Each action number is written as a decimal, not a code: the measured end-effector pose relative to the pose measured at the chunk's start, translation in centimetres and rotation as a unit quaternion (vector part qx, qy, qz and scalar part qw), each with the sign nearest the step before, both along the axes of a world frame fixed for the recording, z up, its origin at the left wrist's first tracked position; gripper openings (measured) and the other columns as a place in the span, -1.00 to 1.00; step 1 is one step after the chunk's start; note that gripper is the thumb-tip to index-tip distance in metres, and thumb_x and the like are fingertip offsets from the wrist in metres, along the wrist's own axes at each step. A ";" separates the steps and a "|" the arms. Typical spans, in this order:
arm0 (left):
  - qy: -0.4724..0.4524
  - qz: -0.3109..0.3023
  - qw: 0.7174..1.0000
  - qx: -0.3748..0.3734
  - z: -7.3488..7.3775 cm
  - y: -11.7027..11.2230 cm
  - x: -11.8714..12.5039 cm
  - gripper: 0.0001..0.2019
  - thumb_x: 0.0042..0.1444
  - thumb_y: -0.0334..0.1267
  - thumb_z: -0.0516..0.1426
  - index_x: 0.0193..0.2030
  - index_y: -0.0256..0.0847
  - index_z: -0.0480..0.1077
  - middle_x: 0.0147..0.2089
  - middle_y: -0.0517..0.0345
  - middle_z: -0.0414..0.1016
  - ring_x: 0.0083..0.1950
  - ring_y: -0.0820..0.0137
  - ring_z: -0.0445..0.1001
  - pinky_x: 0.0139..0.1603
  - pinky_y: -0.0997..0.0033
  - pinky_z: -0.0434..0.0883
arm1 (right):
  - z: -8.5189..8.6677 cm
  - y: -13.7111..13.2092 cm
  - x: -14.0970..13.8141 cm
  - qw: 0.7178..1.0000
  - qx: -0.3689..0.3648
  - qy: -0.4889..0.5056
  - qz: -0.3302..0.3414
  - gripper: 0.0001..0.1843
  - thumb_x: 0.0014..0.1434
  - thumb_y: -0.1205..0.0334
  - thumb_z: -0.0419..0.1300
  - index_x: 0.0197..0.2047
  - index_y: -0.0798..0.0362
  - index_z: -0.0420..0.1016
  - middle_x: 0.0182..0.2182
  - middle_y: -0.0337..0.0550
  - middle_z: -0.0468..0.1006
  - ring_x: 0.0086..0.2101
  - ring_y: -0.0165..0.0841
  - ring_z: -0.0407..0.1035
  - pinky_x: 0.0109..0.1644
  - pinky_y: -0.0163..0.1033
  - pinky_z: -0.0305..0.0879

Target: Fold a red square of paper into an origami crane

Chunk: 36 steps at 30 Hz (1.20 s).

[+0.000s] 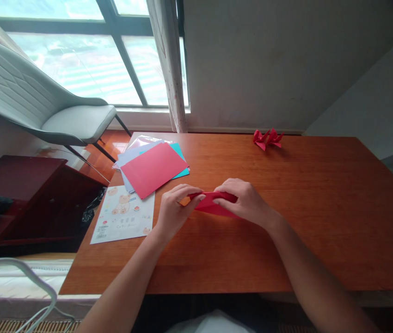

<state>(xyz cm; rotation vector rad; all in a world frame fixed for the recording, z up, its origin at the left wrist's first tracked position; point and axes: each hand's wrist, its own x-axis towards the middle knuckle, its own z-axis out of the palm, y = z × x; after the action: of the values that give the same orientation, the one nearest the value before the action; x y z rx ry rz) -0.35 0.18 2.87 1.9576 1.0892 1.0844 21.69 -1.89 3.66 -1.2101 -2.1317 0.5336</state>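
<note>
A sheet of red paper (213, 206) is held between my two hands above the middle of the table, its far edge bent over. My left hand (179, 203) pinches its left end between thumb and fingers. On the other end, my right hand (240, 196) grips with the thumb on the near side and the fingers behind. Part of the paper is hidden by the fingers. To the left lies a stack of coloured paper with a red sheet (155, 169) on top and a teal sheet (181, 173) showing beneath.
Two folded red paper figures (267, 138) stand near the far edge of the wooden table (321, 208). A white printed sheet with a bear drawing (123, 217) lies at the left edge. Beyond are a grey chair (78, 120) and a dark red cabinet (26, 171).
</note>
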 end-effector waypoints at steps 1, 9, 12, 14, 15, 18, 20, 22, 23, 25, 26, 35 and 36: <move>0.001 0.002 1.000 0.001 0.1 0.0 0.0 -0.90 0.16 -0.19 0.25 -0.30 -0.14 0.58 -0.31 0.10 0.62 -0.30 0.33 0.54 -0.21 0.39 0.44 | 0.0 0.0 0.1 1.000 0.000 0.001 -0.001 -0.88 0.24 0.16 0.27 -0.18 -0.02 0.58 -0.28 -0.15 0.65 -0.27 -0.27 0.48 -0.13 -0.18 0.31; 0.016 -0.009 0.996 -0.084 0.2 0.2 -0.4 -0.85 0.17 -0.19 0.24 -0.33 -0.21 0.58 -0.36 0.15 0.63 -0.37 0.42 0.49 -0.32 0.50 0.39 | 0.8 0.0 0.8 0.998 -0.054 -0.002 -0.014 -0.88 0.22 0.16 0.30 -0.22 0.02 0.56 -0.30 -0.18 0.62 -0.28 -0.32 0.46 -0.20 -0.25 0.28; 0.028 -0.011 0.994 -0.103 0.1 0.4 -0.6 -0.83 0.19 -0.18 0.22 -0.33 -0.22 0.58 -0.36 0.16 0.63 -0.37 0.43 0.48 -0.34 0.52 0.37 | 0.7 0.2 1.2 0.997 -0.071 -0.007 -0.018 -0.93 0.22 0.22 0.30 -0.23 0.02 0.55 -0.29 -0.19 0.62 -0.28 -0.34 0.46 -0.20 -0.27 0.27; 0.045 -0.010 0.995 -0.092 0.0 0.4 -0.7 -0.84 0.19 -0.20 0.22 -0.34 -0.21 0.58 -0.36 0.17 0.63 -0.38 0.44 0.48 -0.34 0.52 0.36 | 0.6 0.2 1.4 0.996 -0.079 -0.022 -0.019 -0.95 0.21 0.25 0.30 -0.23 0.03 0.55 -0.28 -0.18 0.62 -0.27 -0.33 0.46 -0.19 -0.27 0.27; 0.053 -0.012 0.995 -0.083 0.0 0.4 -0.6 -0.85 0.19 -0.21 0.22 -0.34 -0.21 0.57 -0.36 0.18 0.64 -0.38 0.45 0.48 -0.34 0.52 0.36 | 0.6 0.2 1.5 0.996 -0.084 -0.032 -0.017 -0.95 0.21 0.25 0.30 -0.23 0.03 0.56 -0.28 -0.18 0.62 -0.26 -0.33 0.45 -0.18 -0.26 0.27; 0.066 -0.034 0.995 -0.067 -0.1 0.2 -0.3 -0.86 0.19 -0.25 0.22 -0.35 -0.20 0.57 -0.36 0.19 0.63 -0.38 0.47 0.48 -0.33 0.53 0.35 | 0.7 0.1 1.3 0.994 -0.095 -0.051 0.005 -0.89 0.25 0.20 0.26 -0.21 0.04 0.57 -0.27 -0.15 0.62 -0.24 -0.30 0.45 -0.15 -0.23 0.27; 0.071 -0.055 0.994 -0.067 -0.1 0.0 -0.1 -0.87 0.19 -0.26 0.22 -0.34 -0.20 0.57 -0.36 0.20 0.64 -0.39 0.48 0.49 -0.33 0.54 0.35 | 0.8 0.0 1.0 0.993 -0.100 -0.051 0.036 -0.84 0.32 0.17 0.19 -0.20 0.04 0.58 -0.28 -0.15 0.62 -0.24 -0.31 0.44 -0.14 -0.23 0.27; 0.079 -0.072 0.992 -0.067 -0.2 -0.1 0.1 -0.87 0.20 -0.26 0.21 -0.33 -0.20 0.58 -0.35 0.21 0.64 -0.40 0.49 0.49 -0.34 0.54 0.35 | 1.0 0.0 0.7 0.991 -0.106 -0.052 0.060 -0.79 0.36 0.21 0.13 -0.21 0.04 0.58 -0.30 -0.16 0.62 -0.25 -0.32 0.44 -0.15 -0.24 0.26; 0.083 -0.077 0.991 -0.067 -0.2 -0.2 0.2 -0.87 0.20 -0.27 0.21 -0.32 -0.19 0.58 -0.35 0.22 0.65 -0.40 0.49 0.49 -0.34 0.55 0.34 | 1.0 0.0 0.6 0.991 -0.109 -0.052 0.065 -0.79 0.37 0.24 0.11 -0.22 0.04 0.58 -0.30 -0.15 0.62 -0.26 -0.33 0.44 -0.16 -0.25 0.26; 0.093 -0.081 0.990 -0.071 -0.2 -0.2 0.3 -0.87 0.21 -0.26 0.21 -0.31 -0.18 0.59 -0.35 0.23 0.65 -0.41 0.50 0.49 -0.34 0.55 0.33 | 1.0 0.0 0.6 0.991 -0.110 -0.050 0.065 -0.80 0.35 0.27 0.13 -0.23 0.04 0.58 -0.28 -0.16 0.63 -0.26 -0.33 0.44 -0.15 -0.25 0.26; 0.095 -0.079 0.989 -0.075 -0.3 -0.2 0.3 -0.87 0.21 -0.26 0.21 -0.31 -0.18 0.59 -0.35 0.23 0.65 -0.41 0.50 0.49 -0.34 0.55 0.33 | 0.9 0.0 0.7 0.991 -0.109 -0.047 0.064 -0.82 0.34 0.27 0.15 -0.23 0.04 0.58 -0.28 -0.16 0.64 -0.26 -0.33 0.45 -0.15 -0.25 0.26; 0.062 -0.088 0.986 -0.128 -0.1 -0.3 0.4 -0.86 0.17 -0.22 0.23 -0.33 -0.24 0.56 -0.39 0.20 0.59 -0.40 0.48 0.43 -0.35 0.54 0.34 | 0.4 0.0 0.5 0.994 -0.091 -0.027 0.054 -0.86 0.29 0.28 0.21 -0.29 0.03 0.59 -0.31 -0.18 0.66 -0.29 -0.34 0.47 -0.17 -0.26 0.25; 0.066 -0.091 0.985 -0.130 0.0 -0.2 0.4 -0.85 0.17 -0.22 0.23 -0.35 -0.23 0.56 -0.41 0.20 0.59 -0.42 0.48 0.42 -0.36 0.54 0.32 | 0.4 0.0 0.4 0.994 -0.090 -0.026 0.056 -0.86 0.29 0.27 0.21 -0.29 0.03 0.59 -0.31 -0.17 0.66 -0.29 -0.34 0.47 -0.17 -0.26 0.26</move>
<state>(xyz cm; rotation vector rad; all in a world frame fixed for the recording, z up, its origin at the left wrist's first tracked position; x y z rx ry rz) 0.08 -0.06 2.83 1.8961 1.0398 0.6864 22.07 -1.87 4.03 -1.2182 -2.2436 0.7663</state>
